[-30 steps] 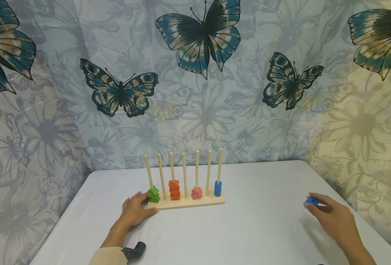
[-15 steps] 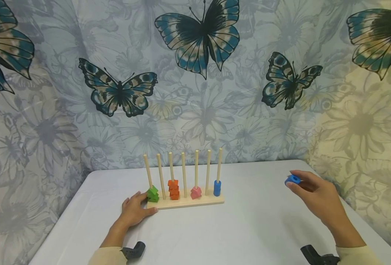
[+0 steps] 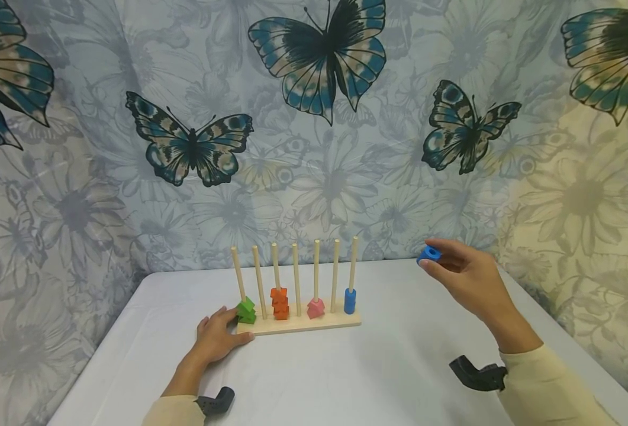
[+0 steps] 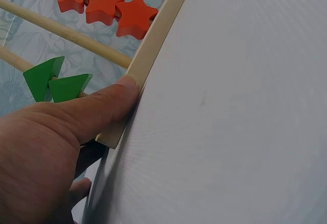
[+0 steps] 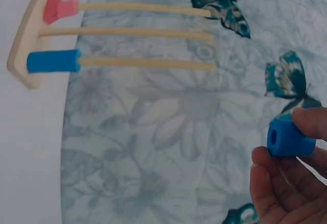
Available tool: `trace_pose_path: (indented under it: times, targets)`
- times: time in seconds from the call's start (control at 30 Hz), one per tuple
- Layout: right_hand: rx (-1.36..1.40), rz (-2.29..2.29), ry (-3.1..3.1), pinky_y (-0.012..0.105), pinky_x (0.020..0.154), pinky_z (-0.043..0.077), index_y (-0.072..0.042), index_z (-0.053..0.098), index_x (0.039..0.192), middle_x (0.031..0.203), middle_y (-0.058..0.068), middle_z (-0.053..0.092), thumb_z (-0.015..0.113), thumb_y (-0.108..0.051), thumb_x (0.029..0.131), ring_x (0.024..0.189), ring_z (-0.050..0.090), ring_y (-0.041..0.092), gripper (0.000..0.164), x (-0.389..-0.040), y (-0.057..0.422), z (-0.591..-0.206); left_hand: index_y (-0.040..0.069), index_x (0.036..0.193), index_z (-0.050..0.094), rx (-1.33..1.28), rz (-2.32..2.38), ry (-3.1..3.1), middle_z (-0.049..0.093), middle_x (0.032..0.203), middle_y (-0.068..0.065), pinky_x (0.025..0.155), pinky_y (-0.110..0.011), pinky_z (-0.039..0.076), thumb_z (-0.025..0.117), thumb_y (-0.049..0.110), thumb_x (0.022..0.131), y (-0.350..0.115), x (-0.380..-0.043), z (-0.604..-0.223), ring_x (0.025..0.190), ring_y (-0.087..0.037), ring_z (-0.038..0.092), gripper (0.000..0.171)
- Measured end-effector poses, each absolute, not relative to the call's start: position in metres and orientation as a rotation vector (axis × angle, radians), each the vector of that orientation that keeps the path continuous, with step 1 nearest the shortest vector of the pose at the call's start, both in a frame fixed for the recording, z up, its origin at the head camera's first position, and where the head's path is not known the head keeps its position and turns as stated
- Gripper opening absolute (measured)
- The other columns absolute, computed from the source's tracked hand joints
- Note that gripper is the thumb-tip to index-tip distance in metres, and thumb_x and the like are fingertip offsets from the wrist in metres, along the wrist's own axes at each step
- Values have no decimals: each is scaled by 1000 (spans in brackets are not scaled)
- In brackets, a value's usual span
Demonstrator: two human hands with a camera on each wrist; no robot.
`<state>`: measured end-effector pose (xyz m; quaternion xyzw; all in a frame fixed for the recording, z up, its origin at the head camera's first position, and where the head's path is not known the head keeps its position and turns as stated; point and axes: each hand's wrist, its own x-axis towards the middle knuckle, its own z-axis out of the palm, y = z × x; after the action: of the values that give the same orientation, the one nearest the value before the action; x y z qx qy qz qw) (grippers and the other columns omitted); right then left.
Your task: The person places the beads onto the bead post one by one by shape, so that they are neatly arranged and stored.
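A wooden peg stand (image 3: 314,327) with several upright pegs stands on the table. My left hand (image 3: 219,338) grips its left end; in the left wrist view the thumb (image 4: 110,99) lies along the base's front edge, while the other fingers are mostly hidden. Green triangular beads (image 3: 246,312) sit on the leftmost peg, orange-red star beads (image 3: 280,305) on the third, pink beads (image 3: 316,309) on the fifth, blue beads (image 3: 350,302) on the rightmost. Raised to the right of the stand, my right hand (image 3: 468,281) pinches a blue bead (image 5: 290,138) between thumb and fingers; the bead's hole shows.
The white-covered table (image 3: 340,378) reaches back to a butterfly-print fabric backdrop (image 3: 335,189). Dark wrist-worn devices show at the left wrist (image 3: 216,402) and the right wrist (image 3: 479,376). Some pegs, such as the fourth peg (image 3: 296,278), carry no beads.
My right hand has moved left and up with the blue bead, from near the table's right edge toward the stand. The left hand and the stand have stayed in place.
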<state>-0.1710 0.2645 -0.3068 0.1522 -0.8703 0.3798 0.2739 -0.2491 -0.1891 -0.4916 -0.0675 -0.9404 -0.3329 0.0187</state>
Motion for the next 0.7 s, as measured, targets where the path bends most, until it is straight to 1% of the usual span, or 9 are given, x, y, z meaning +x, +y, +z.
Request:
trace_pose_path:
  times: [0.17, 0.3, 0.4, 0.57, 0.7]
  targets:
    - [452, 1044, -2334, 14, 69, 51, -2, 63, 123, 93, 8, 68, 72, -10, 89, 82, 64, 3, 36, -182, 250, -299, -3, 134, 53, -211, -1034, -2916, 49, 138, -24, 109, -59, 4, 83, 39, 75, -189, -249, -492, 136, -42, 29, 78]
    - [487, 1085, -2320, 15, 70, 51, -2, 63, 123, 96, 10, 68, 72, -8, 88, 82, 65, 10, 37, -193, 239, -294, -3, 134, 53, -211, -1028, -2913, 49, 137, -24, 109, -59, 4, 83, 39, 74, -190, -250, -493, 136, -42, 29, 79]
    - [501, 1117, -2329, 17, 69, 52, -1, 63, 123, 99, 11, 68, 72, -8, 88, 82, 65, 17, 36, -203, 232, -293, -3, 134, 53, -210, -1017, -2913, 49, 137, -24, 109, -60, 5, 83, 40, 74, -190, -251, -495, 136, -42, 30, 79]
    - [503, 1156, -2351, 22, 67, 53, -1, 63, 123, 101, 12, 68, 71, -11, 89, 84, 66, 23, 35, -221, 221, -293, -3, 134, 53, -208, -1016, -2916, 49, 137, -23, 109, -60, 5, 83, 40, 74, -190, -251, -495, 136, -42, 29, 80]
    - [506, 1188, -2350, 23, 69, 53, -1, 64, 123, 105, 14, 67, 71, -11, 90, 88, 67, 26, 36, -234, 213, -294, -3, 134, 53, -210, -1017, -2913, 49, 137, -24, 109, -60, 5, 83, 40, 74, -190, -251, -495, 136, -42, 30, 79]
